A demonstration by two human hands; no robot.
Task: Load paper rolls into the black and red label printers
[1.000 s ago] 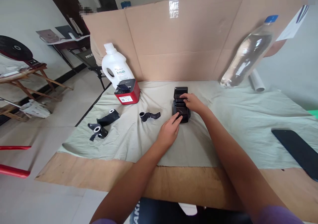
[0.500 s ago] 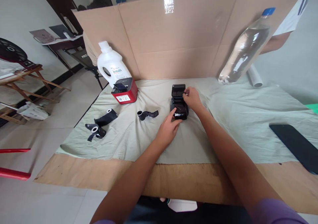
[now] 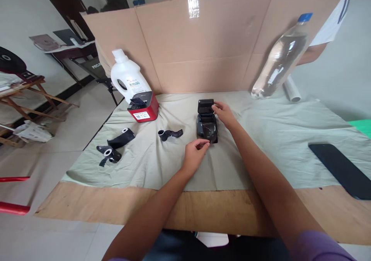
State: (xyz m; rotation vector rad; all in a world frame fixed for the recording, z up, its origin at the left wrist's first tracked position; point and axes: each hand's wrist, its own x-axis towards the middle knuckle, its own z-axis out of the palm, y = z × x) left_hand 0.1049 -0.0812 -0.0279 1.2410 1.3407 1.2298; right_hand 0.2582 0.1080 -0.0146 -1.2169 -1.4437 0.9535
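I'm seeing the left hand [image 3: 194, 154] drawing back off the black printer [image 3: 206, 122], fingertips pinching the film's end; the right hand [image 3: 223, 114] is still fingering its open lid.

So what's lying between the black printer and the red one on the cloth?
In the head view, one small black roll with a loose tail lies on the cloth between the black printer and the red printer; otherwise bare cloth.

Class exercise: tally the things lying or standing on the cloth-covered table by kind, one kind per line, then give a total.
Label printers: 2, black, red
Bottles: 2, white, clear
Black ribbon rolls: 3
White roll: 1
Black slab: 1
Total: 9
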